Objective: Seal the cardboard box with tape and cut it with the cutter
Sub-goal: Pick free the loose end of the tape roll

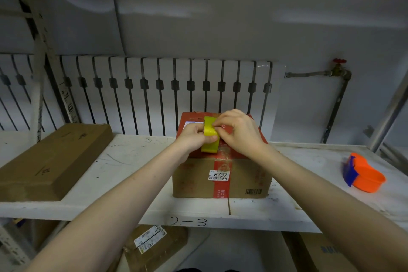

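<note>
A brown cardboard box (194, 179) with a red top and a white label reading 8737 stands on the white shelf (132, 161). Above its top I hold a roll of yellow tape (209, 139) upright on edge. My left hand (193, 138) grips the roll from the left. My right hand (239, 131) pinches the roll's upper edge with the fingertips, where the tape end lies. An orange and blue tape cutter (363, 174) lies on the shelf far to the right, apart from both hands.
A flat brown carton (53, 161) lies at the shelf's left end. A white radiator (154, 93) and a pipe with a red valve (339, 66) stand behind. More parcels (152, 247) sit below the shelf marked 2-3.
</note>
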The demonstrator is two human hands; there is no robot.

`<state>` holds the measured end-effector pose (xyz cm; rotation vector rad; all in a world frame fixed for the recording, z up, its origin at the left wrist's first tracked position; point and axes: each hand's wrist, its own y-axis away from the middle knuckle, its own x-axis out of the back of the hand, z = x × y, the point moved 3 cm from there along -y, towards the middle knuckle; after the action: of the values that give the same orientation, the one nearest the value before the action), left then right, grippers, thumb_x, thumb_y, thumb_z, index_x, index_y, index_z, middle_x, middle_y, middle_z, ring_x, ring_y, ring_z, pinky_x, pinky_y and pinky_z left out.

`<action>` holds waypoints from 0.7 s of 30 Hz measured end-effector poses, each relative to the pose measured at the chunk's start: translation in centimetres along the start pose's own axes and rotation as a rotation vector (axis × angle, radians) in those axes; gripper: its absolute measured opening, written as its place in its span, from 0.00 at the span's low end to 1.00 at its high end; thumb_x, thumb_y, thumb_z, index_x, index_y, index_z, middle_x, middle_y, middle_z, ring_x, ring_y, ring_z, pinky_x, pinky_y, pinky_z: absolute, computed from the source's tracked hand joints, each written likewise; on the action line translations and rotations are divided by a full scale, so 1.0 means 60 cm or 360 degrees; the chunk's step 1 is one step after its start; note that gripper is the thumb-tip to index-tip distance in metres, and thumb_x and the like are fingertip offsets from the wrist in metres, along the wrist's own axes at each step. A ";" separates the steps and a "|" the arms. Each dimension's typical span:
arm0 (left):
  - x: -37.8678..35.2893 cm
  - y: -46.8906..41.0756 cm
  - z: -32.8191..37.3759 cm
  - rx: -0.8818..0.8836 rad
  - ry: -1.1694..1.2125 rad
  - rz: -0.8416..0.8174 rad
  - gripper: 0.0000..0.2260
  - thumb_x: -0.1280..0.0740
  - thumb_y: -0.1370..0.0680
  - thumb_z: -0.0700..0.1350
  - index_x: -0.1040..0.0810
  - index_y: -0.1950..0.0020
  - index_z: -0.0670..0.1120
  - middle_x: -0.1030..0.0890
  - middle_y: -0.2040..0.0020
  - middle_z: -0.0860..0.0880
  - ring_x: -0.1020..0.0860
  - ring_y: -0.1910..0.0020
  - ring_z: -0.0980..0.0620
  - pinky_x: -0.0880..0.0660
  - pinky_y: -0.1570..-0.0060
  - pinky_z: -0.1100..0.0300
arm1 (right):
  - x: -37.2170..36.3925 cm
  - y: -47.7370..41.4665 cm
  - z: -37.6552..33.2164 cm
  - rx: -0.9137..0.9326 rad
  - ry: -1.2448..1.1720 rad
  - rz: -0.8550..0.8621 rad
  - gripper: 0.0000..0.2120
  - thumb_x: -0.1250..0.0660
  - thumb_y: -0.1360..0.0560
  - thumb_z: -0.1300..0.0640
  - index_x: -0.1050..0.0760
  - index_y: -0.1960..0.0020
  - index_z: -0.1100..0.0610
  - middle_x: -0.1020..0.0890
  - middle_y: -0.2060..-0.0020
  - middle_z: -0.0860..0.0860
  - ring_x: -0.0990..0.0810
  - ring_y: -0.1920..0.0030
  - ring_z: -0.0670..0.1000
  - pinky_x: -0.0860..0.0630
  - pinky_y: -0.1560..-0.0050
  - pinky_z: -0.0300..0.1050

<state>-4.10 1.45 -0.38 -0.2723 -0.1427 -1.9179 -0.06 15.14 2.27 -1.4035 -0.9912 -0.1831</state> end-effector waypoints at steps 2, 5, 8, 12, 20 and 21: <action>-0.003 0.004 0.006 -0.0028 0.0031 -0.0011 0.12 0.29 0.26 0.42 0.20 0.43 0.45 0.18 0.46 0.47 0.21 0.45 0.50 0.26 0.48 0.61 | 0.008 0.006 -0.003 0.0061 0.0038 -0.0020 0.07 0.32 0.27 0.55 0.17 0.52 0.55 0.16 0.53 0.49 0.21 0.51 0.50 0.21 0.56 0.48; -0.006 0.006 0.015 -0.0049 0.0132 -0.0045 0.12 0.28 0.27 0.40 0.20 0.44 0.42 0.17 0.48 0.45 0.20 0.46 0.47 0.24 0.43 0.55 | 0.022 0.020 -0.004 0.0152 0.0156 -0.0012 0.09 0.33 0.26 0.55 0.17 0.48 0.55 0.16 0.51 0.50 0.20 0.50 0.51 0.23 0.56 0.42; -0.017 0.016 0.029 -0.0016 0.0331 -0.0165 0.11 0.29 0.27 0.41 0.20 0.45 0.42 0.17 0.51 0.44 0.20 0.48 0.47 0.24 0.46 0.55 | 0.038 0.036 -0.004 0.0182 0.0205 -0.0014 0.13 0.37 0.25 0.54 0.19 0.45 0.56 0.16 0.48 0.52 0.19 0.49 0.52 0.25 0.53 0.40; -0.047 0.031 0.042 0.0215 0.0531 -0.0086 0.17 0.31 0.26 0.54 0.24 0.41 0.47 0.19 0.45 0.44 0.22 0.45 0.45 0.25 0.44 0.50 | 0.061 0.055 0.005 0.0087 0.0084 -0.0044 0.16 0.41 0.23 0.53 0.21 0.41 0.56 0.17 0.44 0.53 0.20 0.44 0.52 0.23 0.45 0.47; -0.119 0.047 0.082 0.0375 0.0789 -0.0172 0.12 0.39 0.21 0.46 0.28 0.39 0.45 0.22 0.52 0.46 0.23 0.53 0.48 0.25 0.50 0.54 | 0.085 0.128 0.070 -0.0715 -0.0470 0.0024 0.26 0.31 0.28 0.60 0.37 0.34 0.49 0.28 0.37 0.48 0.29 0.38 0.46 0.26 0.46 0.35; -0.131 0.047 0.085 0.0388 0.0758 -0.0204 0.13 0.39 0.21 0.47 0.27 0.38 0.46 0.21 0.50 0.45 0.22 0.51 0.48 0.26 0.47 0.53 | 0.091 0.140 0.079 -0.0776 -0.0580 -0.0008 0.29 0.31 0.27 0.60 0.39 0.32 0.49 0.31 0.34 0.49 0.31 0.36 0.46 0.30 0.47 0.29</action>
<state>1.77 8.71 2.41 0.3651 -0.0747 -2.0147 6.42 23.54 -0.95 -1.9256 -1.3064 -0.1839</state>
